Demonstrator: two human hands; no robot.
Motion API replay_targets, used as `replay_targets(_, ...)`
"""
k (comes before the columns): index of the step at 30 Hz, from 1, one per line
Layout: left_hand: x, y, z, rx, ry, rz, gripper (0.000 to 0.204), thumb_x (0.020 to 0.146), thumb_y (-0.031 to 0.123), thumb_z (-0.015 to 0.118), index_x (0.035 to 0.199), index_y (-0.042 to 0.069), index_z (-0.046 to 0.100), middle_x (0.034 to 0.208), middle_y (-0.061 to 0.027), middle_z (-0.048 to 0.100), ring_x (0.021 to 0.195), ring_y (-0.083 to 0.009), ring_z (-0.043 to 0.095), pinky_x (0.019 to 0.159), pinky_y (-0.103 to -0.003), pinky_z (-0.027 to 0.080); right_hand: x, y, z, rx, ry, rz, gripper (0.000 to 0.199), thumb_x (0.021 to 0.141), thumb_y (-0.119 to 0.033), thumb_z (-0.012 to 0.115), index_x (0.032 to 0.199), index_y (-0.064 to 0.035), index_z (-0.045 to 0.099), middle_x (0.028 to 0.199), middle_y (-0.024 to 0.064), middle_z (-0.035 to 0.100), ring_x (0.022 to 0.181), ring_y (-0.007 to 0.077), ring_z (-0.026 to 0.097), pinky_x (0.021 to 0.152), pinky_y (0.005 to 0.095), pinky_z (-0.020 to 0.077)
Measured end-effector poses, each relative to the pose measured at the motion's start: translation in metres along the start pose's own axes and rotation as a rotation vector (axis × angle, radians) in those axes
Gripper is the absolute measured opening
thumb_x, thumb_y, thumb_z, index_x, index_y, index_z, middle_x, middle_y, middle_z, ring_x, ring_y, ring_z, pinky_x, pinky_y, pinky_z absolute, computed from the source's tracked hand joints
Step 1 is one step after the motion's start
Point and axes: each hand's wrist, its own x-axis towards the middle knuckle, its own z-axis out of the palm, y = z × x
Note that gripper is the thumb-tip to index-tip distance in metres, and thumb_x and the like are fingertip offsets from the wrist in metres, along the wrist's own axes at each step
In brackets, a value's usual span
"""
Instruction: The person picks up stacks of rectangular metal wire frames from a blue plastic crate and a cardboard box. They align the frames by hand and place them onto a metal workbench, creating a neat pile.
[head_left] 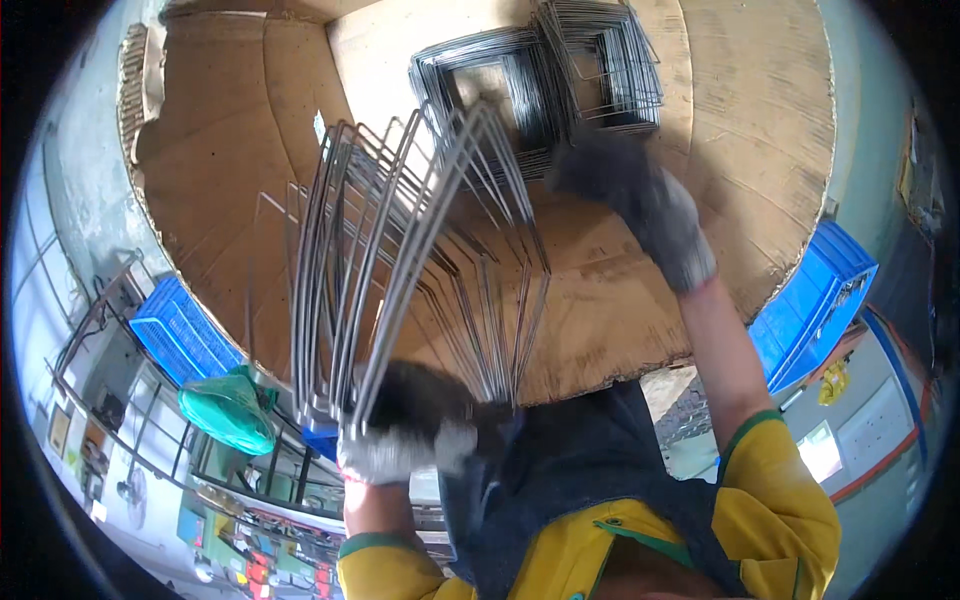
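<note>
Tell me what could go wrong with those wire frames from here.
The bundle of wire frames fans out from the left hand, which grips its near end, so some might tangle or slip free. The right hand, blurred, looks close to the stacked frames on the cardboard and could knock them askew.

Smooth, shiny metal wire frames (412, 270) gleam over matt, rough-edged cardboard (760, 150) as we wear dull cloth gloves (650, 205); smooth plastic crates (815, 290) flank the cardboard.

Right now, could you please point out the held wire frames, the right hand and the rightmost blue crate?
Held wire frames (417, 266): head view, a wire's middle.
Right hand (625, 188): head view, glove's middle.
Rightmost blue crate (803, 312): head view, its side.
</note>
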Motion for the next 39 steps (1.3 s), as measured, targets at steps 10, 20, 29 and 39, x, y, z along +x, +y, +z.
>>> replay_targets(10,-0.028,0.056,0.001,-0.257,-0.362,0.161,0.035,0.082,0.041,0.051,0.067,0.010,0.051,0.053,-0.0049,0.049,0.035,-0.0170,0.043,0.034,-0.033,0.040,0.103,0.016,0.106,1.098,-1.236,0.201,0.065,0.090,-0.048,0.033,0.131,0.0019,0.033,0.124,0.0227,0.046,0.108,0.0334,0.052,0.095,0.0506,0.0380)
replay_targets(20,0.060,0.021,-0.031,0.091,0.047,0.060,0.031,0.087,0.031,0.053,0.098,0.002,0.053,0.050,0.0057,0.035,0.035,-0.0075,0.034,0.033,-0.024,0.029,-0.027,-0.027,0.070,1.126,-0.849,0.164,0.063,0.083,-0.052,0.049,0.121,-0.0010,0.048,0.120,0.0149,0.052,0.100,0.0312,0.058,0.082,0.0467,0.0474)
replay_targets(29,0.091,-0.023,-0.044,0.253,0.434,0.138,0.025,0.088,0.025,0.051,0.099,0.003,0.053,0.064,0.0002,0.053,0.046,-0.0106,0.047,0.041,-0.024,0.040,-0.038,-0.014,0.142,1.516,-0.675,0.274,0.032,0.082,-0.027,0.060,0.104,-0.0048,0.058,0.099,0.0112,0.062,0.089,0.0188,0.060,0.078,0.0330,0.0493)
replay_targets(39,0.210,-0.030,-0.057,0.800,0.227,0.065,0.042,0.086,0.035,0.056,0.111,0.002,0.053,0.108,-0.0123,0.057,0.092,-0.0186,0.058,0.080,-0.032,0.047,-0.044,-0.045,0.063,0.386,-0.189,0.396,0.028,0.079,-0.025,0.062,0.100,-0.0054,0.062,0.070,0.0044,0.062,0.056,0.0120,0.060,0.045,0.0227,0.0459)
